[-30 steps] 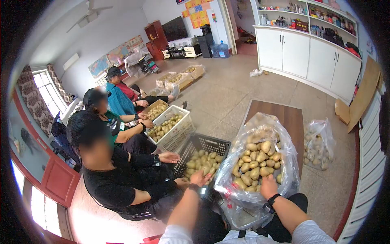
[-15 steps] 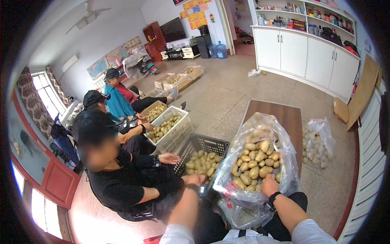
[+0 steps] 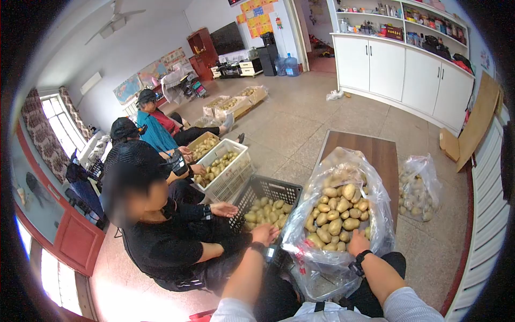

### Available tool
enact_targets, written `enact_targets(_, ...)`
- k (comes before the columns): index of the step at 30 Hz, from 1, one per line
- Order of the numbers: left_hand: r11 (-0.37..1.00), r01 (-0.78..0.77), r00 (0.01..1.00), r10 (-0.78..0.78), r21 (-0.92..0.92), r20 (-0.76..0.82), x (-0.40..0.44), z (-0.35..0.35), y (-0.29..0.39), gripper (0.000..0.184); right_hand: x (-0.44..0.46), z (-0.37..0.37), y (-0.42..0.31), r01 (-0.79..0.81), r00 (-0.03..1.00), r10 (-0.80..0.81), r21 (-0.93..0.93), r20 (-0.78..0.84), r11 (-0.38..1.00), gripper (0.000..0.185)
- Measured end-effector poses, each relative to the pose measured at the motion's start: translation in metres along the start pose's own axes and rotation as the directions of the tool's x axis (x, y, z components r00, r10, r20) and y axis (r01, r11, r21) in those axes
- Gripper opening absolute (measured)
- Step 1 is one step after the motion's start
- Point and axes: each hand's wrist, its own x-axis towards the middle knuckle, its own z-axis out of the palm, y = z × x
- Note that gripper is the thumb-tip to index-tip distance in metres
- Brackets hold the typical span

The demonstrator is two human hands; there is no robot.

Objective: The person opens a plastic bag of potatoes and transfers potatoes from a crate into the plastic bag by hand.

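My left hand (image 3: pixel 264 234) is over the near side of a black plastic crate (image 3: pixel 244 197). Its fingers are curled, and what they hold, if anything, is hidden. Inside the crate lies a layer of potatoes (image 3: pixel 265 212). A large clear plastic bag (image 3: pixel 295 233) stands open in front of me, filled with more potatoes (image 3: pixel 332 214). At the bag's near right side, my right hand (image 3: pixel 358 242) touches the potatoes with bent fingers. I cannot make out what is in its grip. A dark watch (image 3: pixel 360 260) is on my right wrist.
A co-worker in black (image 3: pixel 161 241) sits close on the left, one hand (image 3: pixel 223 209) at the crate's rim. Two other people sit beyond, beside a white crate (image 3: pixel 228 180). A brown board (image 3: pixel 357 140) lies under the bag; another bag of potatoes (image 3: pixel 418 193) stands right.
My left hand has shifted slightly right and up over the black crate. My right hand has moved a little within the bag, its fingers less tightly curled. The view has tilted slightly.
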Motion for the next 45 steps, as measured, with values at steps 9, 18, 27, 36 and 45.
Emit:
enact_targets(9,0.995,0.063,0.995,-0.057,-0.073,0.087,-0.011,0.011,0.007,0.020,-0.006,-0.052,-0.033,-0.142,0.990,0.140,0.296,0.029,0.945,0.052)
enact_targets(18,0.945,0.044,0.990,-0.084,0.323,0.110,-0.040,0.060,0.012,0.024,0.005,-0.029,-0.036,-0.050,0.999,0.020,0.816,0.047,0.576,0.055)
enact_targets(27,0.876,0.072,0.964,-0.184,0.477,0.191,-0.060,0.096,0.004,0.035,-0.014,-0.048,-0.060,-0.446,0.814,-0.330,0.878,0.478,0.172,0.022)
enact_targets(36,0.820,0.112,0.856,-0.367,0.561,0.365,-0.111,0.146,0.011,0.043,-0.025,-0.044,-0.092,-0.318,0.691,-0.546,0.878,0.473,0.358,0.034)
enact_targets(45,0.912,0.219,0.800,-0.372,0.348,0.471,-0.070,0.114,-0.014,0.038,-0.014,-0.026,-0.084,0.090,0.884,-0.430,0.837,0.183,0.540,0.035)
